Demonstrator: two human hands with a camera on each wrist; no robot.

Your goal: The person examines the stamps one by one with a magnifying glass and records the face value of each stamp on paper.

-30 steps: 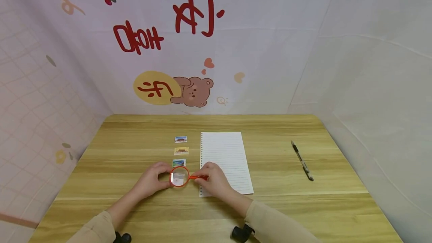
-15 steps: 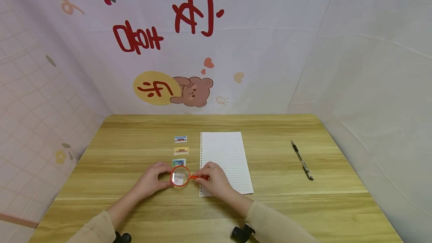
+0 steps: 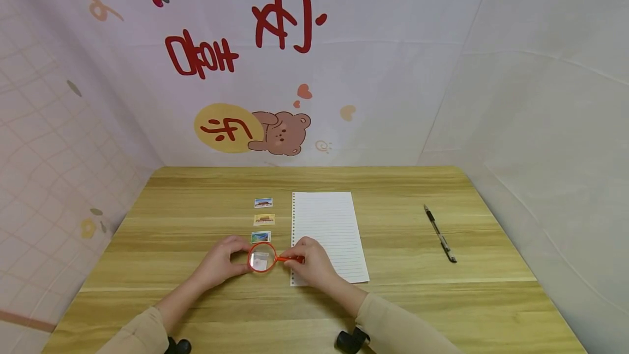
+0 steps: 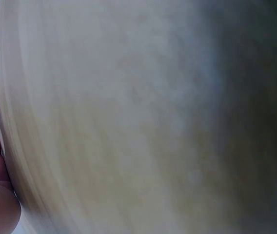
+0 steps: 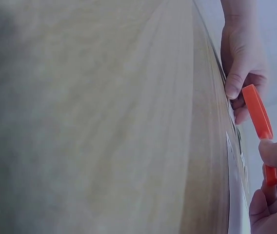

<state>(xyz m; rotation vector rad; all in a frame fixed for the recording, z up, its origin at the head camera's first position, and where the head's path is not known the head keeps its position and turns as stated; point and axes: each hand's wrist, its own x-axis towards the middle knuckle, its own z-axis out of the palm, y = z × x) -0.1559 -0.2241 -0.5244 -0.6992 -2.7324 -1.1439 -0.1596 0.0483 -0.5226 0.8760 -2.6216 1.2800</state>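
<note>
Clearly, in head view, your right hand (image 3: 314,264) pinches the magnifying glass (image 3: 276,258), lens (image 3: 262,257) beyond its fingertips; your left hand (image 3: 223,260) has thumb and forefinger apart. Left-wrist view shows little; right-wrist view suggests light, stiff plastic: hold the handle (image 5: 271,175).

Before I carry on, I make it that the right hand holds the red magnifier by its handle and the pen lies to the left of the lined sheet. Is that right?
Not quite: the pen lies to the right of the lined sheet, as the head view shows. The right hand does hold the red magnifier by its handle.
</note>
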